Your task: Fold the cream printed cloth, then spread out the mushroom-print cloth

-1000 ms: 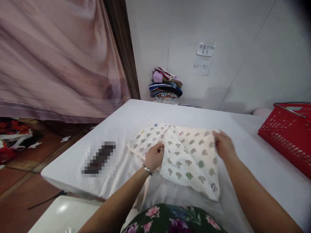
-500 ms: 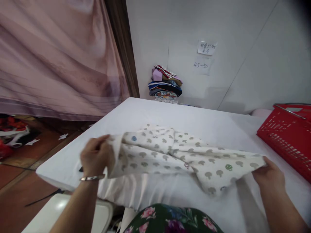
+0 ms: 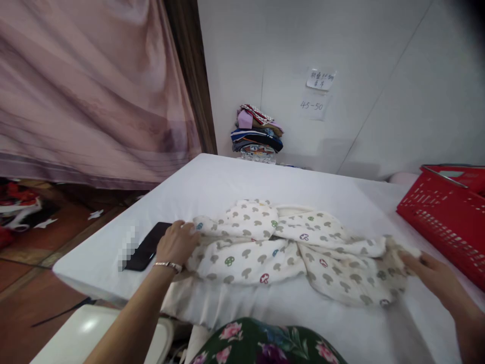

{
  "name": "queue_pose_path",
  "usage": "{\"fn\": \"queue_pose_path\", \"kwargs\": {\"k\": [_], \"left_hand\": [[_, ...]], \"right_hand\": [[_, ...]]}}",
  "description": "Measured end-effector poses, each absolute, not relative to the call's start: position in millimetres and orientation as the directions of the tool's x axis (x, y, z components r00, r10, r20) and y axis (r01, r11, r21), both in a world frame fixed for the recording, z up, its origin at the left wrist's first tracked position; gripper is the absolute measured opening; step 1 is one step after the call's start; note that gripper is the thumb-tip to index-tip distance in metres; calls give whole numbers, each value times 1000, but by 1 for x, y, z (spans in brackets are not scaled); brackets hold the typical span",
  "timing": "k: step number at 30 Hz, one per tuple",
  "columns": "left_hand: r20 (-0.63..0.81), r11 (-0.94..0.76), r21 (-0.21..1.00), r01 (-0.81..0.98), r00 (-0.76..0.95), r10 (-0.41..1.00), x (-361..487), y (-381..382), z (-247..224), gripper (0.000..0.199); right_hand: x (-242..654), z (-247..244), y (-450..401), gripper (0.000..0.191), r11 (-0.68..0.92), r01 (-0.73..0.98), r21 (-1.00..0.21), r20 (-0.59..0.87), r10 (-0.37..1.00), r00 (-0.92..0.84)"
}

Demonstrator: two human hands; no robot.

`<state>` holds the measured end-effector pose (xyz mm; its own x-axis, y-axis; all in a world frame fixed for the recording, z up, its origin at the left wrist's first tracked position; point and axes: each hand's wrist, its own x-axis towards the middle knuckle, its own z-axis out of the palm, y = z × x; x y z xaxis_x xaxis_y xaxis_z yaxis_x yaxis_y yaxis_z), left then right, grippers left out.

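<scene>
One mushroom-print cloth [image 3: 288, 247], spread rumpled near the bed's [image 3: 227, 177] front edge. Left hand [image 3: 176, 244] clamped on its left end, right hand [image 3: 430, 273] fingers pinching its right end. One black phone [image 3: 146, 246] just left of the left hand, by the left edge. One red basket [image 3: 447, 212] at the right edge; one stack of folded clothes [image 3: 257, 134] beyond the far edge. Open sheet behind the cloth.

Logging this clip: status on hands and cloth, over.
Left hand pressing down the left end of the cream mushroom-print cloth. Right hand at its right end. Cloth rumpled on the white table. Black phone beside the left hand.
</scene>
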<state>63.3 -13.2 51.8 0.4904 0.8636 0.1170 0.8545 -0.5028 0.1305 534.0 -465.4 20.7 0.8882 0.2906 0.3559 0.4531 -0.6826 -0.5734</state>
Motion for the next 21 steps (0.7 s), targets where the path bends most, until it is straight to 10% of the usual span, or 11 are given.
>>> {"fn": "queue_pose_path", "kwargs": {"k": [10, 21], "left_hand": [[387, -918, 298, 261, 846, 367, 202, -34, 29, 32], [416, -926, 274, 260, 836, 358, 207, -46, 33, 11]], "right_hand": [[465, 26, -276, 31, -313, 757, -573, 247, 815, 524], [457, 24, -214, 26, -297, 920, -255, -24, 953, 301]]}}
